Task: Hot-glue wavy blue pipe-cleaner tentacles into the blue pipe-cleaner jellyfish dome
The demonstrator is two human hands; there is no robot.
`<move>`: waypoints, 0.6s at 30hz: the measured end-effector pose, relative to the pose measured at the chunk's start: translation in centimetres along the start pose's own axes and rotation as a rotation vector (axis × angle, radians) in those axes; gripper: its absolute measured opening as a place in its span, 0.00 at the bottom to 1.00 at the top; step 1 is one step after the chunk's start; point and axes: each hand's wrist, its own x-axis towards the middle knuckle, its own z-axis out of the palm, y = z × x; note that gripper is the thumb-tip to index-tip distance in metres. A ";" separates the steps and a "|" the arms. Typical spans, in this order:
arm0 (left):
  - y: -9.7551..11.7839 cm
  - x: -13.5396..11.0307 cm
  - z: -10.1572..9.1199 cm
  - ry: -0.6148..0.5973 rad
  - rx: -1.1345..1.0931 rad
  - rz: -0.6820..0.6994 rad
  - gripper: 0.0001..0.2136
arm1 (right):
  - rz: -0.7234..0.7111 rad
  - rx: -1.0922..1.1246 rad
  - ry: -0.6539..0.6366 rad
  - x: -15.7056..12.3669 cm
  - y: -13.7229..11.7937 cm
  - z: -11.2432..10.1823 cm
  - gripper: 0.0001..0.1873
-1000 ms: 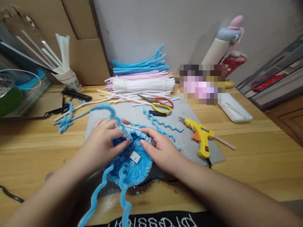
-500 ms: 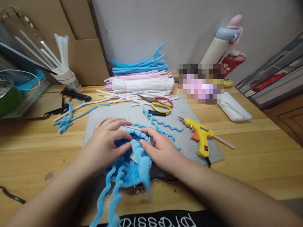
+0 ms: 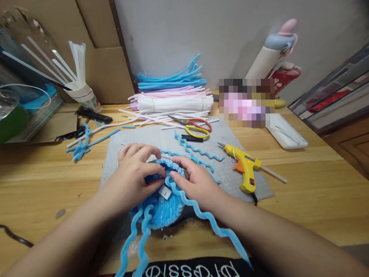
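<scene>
Blue fuzzy bowl-shaped piece [image 3: 170, 217] sits at lower centre of frame, open side up, over the near part of the grey mat [image 3: 229, 188]. Right hand [image 3: 198, 181] grips its upper right rim, thumb inside, fingers outside. Left hand [image 3: 137, 169] has thumb and index tips drawn together inside the upper rim, at the top end of a wavy blue strand [image 3: 198, 209]; cannot tell whether they pinch the strand or the wall.

Progress (judged): bowl shape looks formed. Two wavy strands [image 3: 132, 231] hang from its lower left edge, apparently fixed; a third, at the fingertips, trails across the right wrist to the lower edge and seems to be in the course of being placed. More wavy lengths [image 3: 198, 152] lie loose on the mat at centre, apparently unused. Glue gun [image 3: 246, 165] rests right of centre, held by neither hand.

Hard to make out: the third strand's joint, masked by fingertips; the left inner wall, under the left hand; whether glue is present. White square [image 3: 165, 192] inside the bowl: mark unreadable. The two hanging strands run out of frame at the bottom. Pixelated patch [image 3: 246, 102], upper right: contents unknown.
</scene>
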 end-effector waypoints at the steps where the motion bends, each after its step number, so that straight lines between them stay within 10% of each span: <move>1: 0.0 0.0 -0.1 0.004 0.003 -0.006 0.07 | 0.000 -0.002 0.000 0.0 0.0 0.0 0.18; 18: -0.9 0.0 0.1 -0.005 -0.089 -0.068 0.07 | 0.012 0.054 -0.013 -0.1 -0.2 -0.2 0.19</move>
